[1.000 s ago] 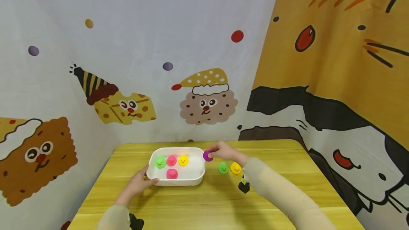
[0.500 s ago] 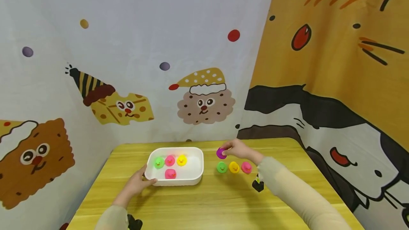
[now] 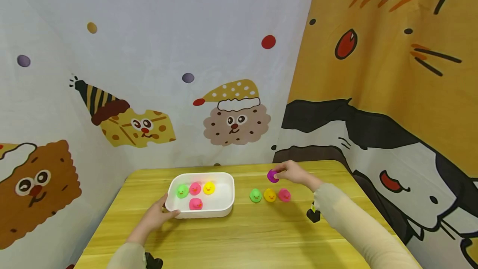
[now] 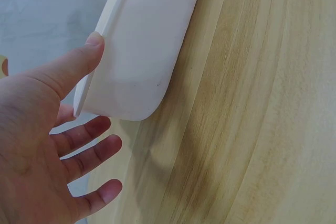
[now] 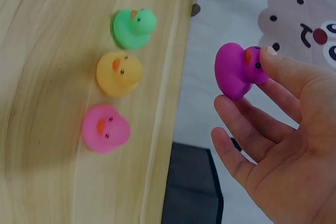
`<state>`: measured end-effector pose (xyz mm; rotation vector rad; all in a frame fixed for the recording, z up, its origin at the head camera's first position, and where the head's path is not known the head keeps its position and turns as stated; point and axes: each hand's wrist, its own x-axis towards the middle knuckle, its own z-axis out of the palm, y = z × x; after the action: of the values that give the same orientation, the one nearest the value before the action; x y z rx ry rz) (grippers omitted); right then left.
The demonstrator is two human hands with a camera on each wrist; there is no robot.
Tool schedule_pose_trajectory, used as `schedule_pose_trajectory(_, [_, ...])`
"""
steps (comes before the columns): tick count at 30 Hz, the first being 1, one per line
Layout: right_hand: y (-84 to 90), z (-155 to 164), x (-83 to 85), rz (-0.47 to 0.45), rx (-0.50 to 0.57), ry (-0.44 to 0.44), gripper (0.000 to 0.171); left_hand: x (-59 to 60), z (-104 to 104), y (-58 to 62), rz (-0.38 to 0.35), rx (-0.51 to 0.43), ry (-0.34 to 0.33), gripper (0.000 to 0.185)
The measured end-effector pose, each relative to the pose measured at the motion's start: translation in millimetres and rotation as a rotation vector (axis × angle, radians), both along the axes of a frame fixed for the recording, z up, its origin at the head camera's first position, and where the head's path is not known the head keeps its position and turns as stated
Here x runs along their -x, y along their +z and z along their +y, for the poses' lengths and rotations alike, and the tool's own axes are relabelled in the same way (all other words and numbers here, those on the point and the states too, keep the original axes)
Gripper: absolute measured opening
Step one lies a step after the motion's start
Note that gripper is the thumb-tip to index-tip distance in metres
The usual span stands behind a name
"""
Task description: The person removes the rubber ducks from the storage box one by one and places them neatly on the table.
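Between thumb and fingertips, my right hand [image 3: 293, 172] pinches a purple rubber duck [image 5: 234, 71], raised above the table behind a row of ducks. That row holds a green duck [image 3: 255, 195], a yellow duck [image 3: 270, 195] and a pink duck [image 3: 284, 195]. My left hand [image 3: 154, 215] holds the near left corner of a white plastic basin [image 3: 220, 210], thumb on its rim and index finger partly hidden behind it. Inside the basin sit another green duck [image 3: 182, 191], two pink ducks [image 3: 195, 188] and a yellow duck [image 3: 209, 188].
A wooden table [image 3: 224, 244] carries everything. Behind it hangs a white cloth [image 3: 160, 53] printed with cartoon figures, and on the right an orange cat print [image 3: 373, 74]. The basin stands left of the row of ducks, with bare wood between them.
My right hand has carried the purple duck rightward, from beside the basin's right edge to above and behind the row of ducks. The left hand keeps its hold on the basin.
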<state>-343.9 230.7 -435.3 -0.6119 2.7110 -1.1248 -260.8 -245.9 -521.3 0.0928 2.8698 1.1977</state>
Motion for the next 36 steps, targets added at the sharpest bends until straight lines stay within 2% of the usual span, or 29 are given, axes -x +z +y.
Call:
schedule_pose_trajectory(5, [-4.2, 16, -0.1, -0.006, 0.01, -0.03, 0.025, 3.3, -1, -2.1, -0.031, 0.011, 0.01, 0.089])
schedule_pose_trajectory(9, [-10.1, 29, -1.5, 0.004, 0.021, -0.05, 0.025, 4.7, -1, -3.3, -0.021, 0.012, 0.011, 0.089])
schedule_pose_trajectory(17, [-29.9, 60, -5.8, -0.022, 0.033, -0.06, 0.029, 5.1, -1, -3.8, -0.03, 0.002, 0.011, 0.089])
schedule_pose_trajectory(26, [-50.3, 79, -8.1, -0.062, 0.069, -0.133, 0.031, 2.3, -1, -0.8, -0.026, 0.004, 0.003, 0.088])
schedule_pose_trajectory(30, [-58.4, 85, -7.2, -0.065, 0.066, -0.123, 0.029, 2.6, -1, -1.6, -0.025, 0.004, 0.001, 0.088])
schedule_pose_trajectory(36, [-63.9, 94, -12.7, -0.024, 0.05, -0.035, 0.033, 5.4, -1, -4.2, -0.037, -0.005, 0.008, 0.088])
